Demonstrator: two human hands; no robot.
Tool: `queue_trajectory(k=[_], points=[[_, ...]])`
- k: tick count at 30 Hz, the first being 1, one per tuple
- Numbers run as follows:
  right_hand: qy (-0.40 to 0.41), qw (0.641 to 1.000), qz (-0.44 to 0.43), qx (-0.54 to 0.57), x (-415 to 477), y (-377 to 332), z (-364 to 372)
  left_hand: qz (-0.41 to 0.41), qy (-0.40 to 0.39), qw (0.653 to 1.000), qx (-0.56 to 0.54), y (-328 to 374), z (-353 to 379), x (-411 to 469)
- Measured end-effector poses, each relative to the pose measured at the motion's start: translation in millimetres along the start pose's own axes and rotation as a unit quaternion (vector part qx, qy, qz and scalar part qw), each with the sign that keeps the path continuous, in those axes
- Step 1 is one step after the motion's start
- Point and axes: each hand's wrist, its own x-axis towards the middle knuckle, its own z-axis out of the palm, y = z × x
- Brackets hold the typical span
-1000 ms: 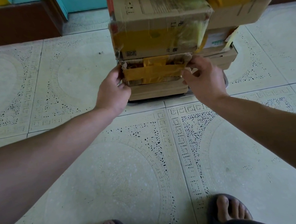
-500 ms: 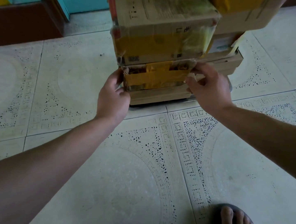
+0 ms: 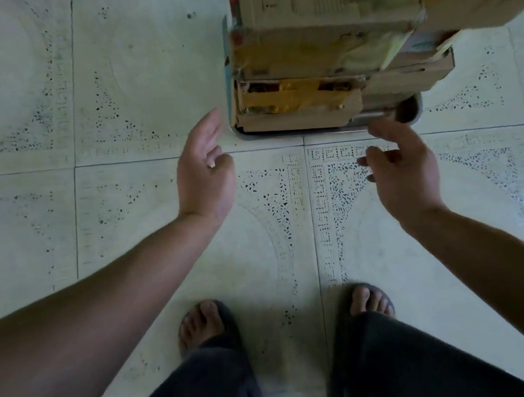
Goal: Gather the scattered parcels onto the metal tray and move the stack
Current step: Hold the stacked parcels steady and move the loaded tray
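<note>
A tall stack of cardboard parcels (image 3: 327, 49), several with yellow tape, stands on a metal tray (image 3: 411, 112) on the tiled floor at the upper right. Only the tray's front rim and right corner show under the boxes. My left hand (image 3: 204, 172) hovers just left of and below the tray's front left corner, fingers relaxed, holding nothing. Below the tray's front rim, my right hand (image 3: 399, 163) floats with loosely bent fingers, apart from the boxes and holding nothing.
Pale patterned floor tiles (image 3: 110, 118) spread all around. My two feet in dark sandals (image 3: 209, 325) stand below the hands, with dark trouser legs at the bottom edge.
Both hands have let go of the taped parcel low in the stack and drawn back toward me. The view has tilted down, so the stack now sits higher and to the right.
</note>
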Motion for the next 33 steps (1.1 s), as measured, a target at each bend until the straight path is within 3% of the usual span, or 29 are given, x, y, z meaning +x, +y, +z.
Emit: queue_trajectory(k=[8, 19, 33], points=[[-0.064, 0.996, 0.060, -0.015, -75, -128, -76, -0.118, 0.014, 0.992, -0.053, 149, -57, -90], [-0.154, 0.988, 0.015, -0.010, -136, -324, -206, -0.146, 0.054, 0.983, -0.103, 384, -122, -178], [-0.356, 0.933, -0.039, -0.029, -179, -407, -345, -0.186, 0.194, 0.933, -0.241, 535, -100, -319]])
